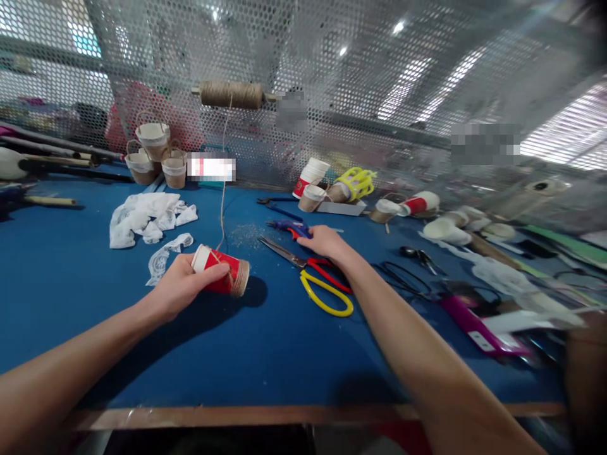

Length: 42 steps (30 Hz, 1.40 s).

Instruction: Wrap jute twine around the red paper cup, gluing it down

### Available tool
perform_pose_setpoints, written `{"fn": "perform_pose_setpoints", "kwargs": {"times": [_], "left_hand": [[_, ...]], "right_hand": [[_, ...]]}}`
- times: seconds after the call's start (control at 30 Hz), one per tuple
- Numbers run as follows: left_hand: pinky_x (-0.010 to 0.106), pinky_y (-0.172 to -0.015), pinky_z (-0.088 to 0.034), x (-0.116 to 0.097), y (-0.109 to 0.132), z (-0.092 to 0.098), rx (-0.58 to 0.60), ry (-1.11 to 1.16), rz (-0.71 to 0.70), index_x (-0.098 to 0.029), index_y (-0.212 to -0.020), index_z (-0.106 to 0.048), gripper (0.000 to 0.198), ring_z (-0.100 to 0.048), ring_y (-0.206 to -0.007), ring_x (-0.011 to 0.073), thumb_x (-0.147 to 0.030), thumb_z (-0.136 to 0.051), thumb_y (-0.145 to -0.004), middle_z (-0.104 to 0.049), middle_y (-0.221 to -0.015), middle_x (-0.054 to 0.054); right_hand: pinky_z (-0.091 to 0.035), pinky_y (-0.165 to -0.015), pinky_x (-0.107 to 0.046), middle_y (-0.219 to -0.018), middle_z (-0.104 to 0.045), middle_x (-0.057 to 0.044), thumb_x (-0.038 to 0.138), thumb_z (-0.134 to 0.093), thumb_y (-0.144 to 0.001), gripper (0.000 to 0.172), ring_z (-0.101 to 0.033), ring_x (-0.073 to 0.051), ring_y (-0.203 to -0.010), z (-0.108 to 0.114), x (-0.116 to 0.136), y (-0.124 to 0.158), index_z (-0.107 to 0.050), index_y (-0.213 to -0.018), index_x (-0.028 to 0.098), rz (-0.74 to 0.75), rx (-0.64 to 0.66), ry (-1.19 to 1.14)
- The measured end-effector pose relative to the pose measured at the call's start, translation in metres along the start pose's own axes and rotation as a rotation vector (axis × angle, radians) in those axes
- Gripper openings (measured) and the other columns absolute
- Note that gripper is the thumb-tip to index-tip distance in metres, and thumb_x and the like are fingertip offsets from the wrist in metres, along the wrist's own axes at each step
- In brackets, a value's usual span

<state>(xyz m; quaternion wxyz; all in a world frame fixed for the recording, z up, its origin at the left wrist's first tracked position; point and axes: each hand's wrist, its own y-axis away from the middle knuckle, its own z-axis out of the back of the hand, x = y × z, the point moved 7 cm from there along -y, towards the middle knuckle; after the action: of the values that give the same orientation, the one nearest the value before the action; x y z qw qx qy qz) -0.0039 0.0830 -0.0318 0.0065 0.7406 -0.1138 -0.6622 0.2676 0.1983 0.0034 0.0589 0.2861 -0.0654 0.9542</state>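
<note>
My left hand (183,284) is closed around a red and white paper cup (219,270) held on its side above the blue table. Twine (241,278) is wound round one end of the cup, and a strand (222,205) rises from it to a twine spool (231,95) on the mesh wall. Farther right, my right hand (325,242) grips the handle of a blue glue gun (290,227) with a red trigger; its fingers are partly hidden. Scissors (327,294) with one red and one yellow handle lie just below that hand, partly behind the forearm.
White lace pieces (142,218) lie at the left, near twine-covered cups with handles (154,142). Pliers (279,207), stacked cups (315,172) and a yellow plastic cage-like piece (358,183) stand at the back. Cords, lace and a purple power strip (481,325) crowd the right.
</note>
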Motion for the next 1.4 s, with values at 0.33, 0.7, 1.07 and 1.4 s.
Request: {"fn": "perform_pose_setpoints", "kwargs": {"times": [0.33,0.7,1.07,1.4], "left_hand": [[0.022,-0.058,-0.046,-0.004,-0.001,-0.001,0.017,-0.049,-0.063,-0.013,-0.071,-0.066,0.019,-0.058,-0.057,0.0119,-0.032,-0.066,-0.067,-0.067,-0.066,0.002],[0.019,-0.045,-0.037,-0.029,0.009,-0.001,-0.041,-0.402,-0.305,-0.015,-0.057,-0.057,0.020,-0.046,-0.047,0.0088,-0.028,-0.059,-0.072,-0.056,-0.053,-0.002],[0.019,-0.049,-0.041,-0.027,0.006,-0.001,-0.018,-0.458,-0.303,-0.012,-0.067,-0.063,0.022,-0.052,-0.052,0.0100,-0.032,-0.056,-0.075,-0.064,-0.062,0.001],[0.019,-0.048,-0.041,-0.024,0.006,-0.001,0.001,-0.529,-0.351,-0.013,-0.067,-0.066,0.025,-0.051,-0.050,0.0096,-0.032,-0.054,-0.077,-0.064,-0.060,0.001]], "right_hand": [[-0.046,-0.054,-0.025,-0.061,-0.058,0.001,0.019,-0.060,-0.068,0.009,-0.055,-0.011,-0.052,0.017,0.024,0.045,-0.052,-0.073,0.018,-0.018,0.053,-0.311],[-0.044,-0.039,-0.021,-0.051,-0.057,0.001,0.035,-0.060,-0.072,0.018,-0.052,-0.010,-0.043,-0.001,0.062,0.130,-0.063,-0.074,0.017,0.154,0.375,-0.458],[-0.044,-0.038,-0.022,-0.038,-0.053,0.003,0.036,-0.056,-0.070,0.027,-0.053,-0.012,-0.035,-0.002,0.063,0.141,-0.049,-0.049,0.022,0.109,0.303,-0.154],[-0.041,-0.036,-0.023,-0.038,-0.052,0.001,0.037,-0.052,-0.074,0.031,-0.051,-0.013,-0.035,-0.001,0.064,0.141,-0.047,-0.047,0.022,0.266,0.255,-0.026]]}}
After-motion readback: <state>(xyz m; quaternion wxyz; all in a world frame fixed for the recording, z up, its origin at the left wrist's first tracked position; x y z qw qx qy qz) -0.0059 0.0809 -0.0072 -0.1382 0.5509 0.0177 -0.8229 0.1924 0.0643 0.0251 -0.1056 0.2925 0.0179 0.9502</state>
